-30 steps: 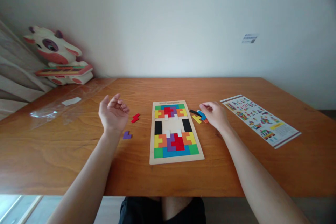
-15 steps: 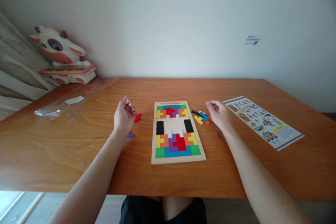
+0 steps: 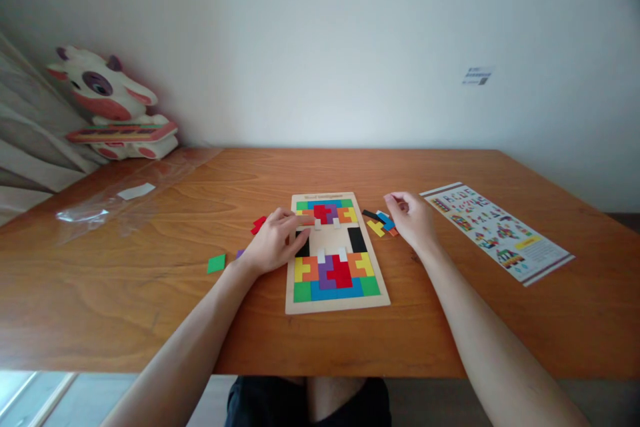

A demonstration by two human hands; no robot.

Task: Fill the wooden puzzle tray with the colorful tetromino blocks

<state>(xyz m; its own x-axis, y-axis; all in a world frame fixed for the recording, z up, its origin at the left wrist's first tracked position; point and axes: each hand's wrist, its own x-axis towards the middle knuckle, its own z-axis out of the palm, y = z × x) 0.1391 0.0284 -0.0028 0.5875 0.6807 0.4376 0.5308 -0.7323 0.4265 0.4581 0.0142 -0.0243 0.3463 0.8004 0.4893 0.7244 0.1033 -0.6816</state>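
Note:
A wooden puzzle board (image 3: 337, 307) lies in the middle of the table, with coloured pieces at its top and bottom and a bare area between. My left hand (image 3: 276, 238) is over the board's left edge, index finger and thumb apart, nothing visible in it; it partly covers the left black piece. To the right of the board my right hand (image 3: 411, 215) has its fingers curled together; whether they hold anything is too small to tell. Beside it are a yellow piece (image 3: 376, 228), a blue piece (image 3: 386, 221) and a black piece (image 3: 371, 215).
Left of the board lie a green square (image 3: 217, 263), a red piece (image 3: 258, 224) and a partly hidden purple piece (image 3: 240, 253). A printed sheet (image 3: 497, 233) is at the right. Clear plastic wrap (image 3: 100, 213) and a cow toy (image 3: 115, 107) are at the left.
My left hand has moved right, from beside the board to over its left edge, and its fingers have spread. The green square now shows. My right hand has barely changed.

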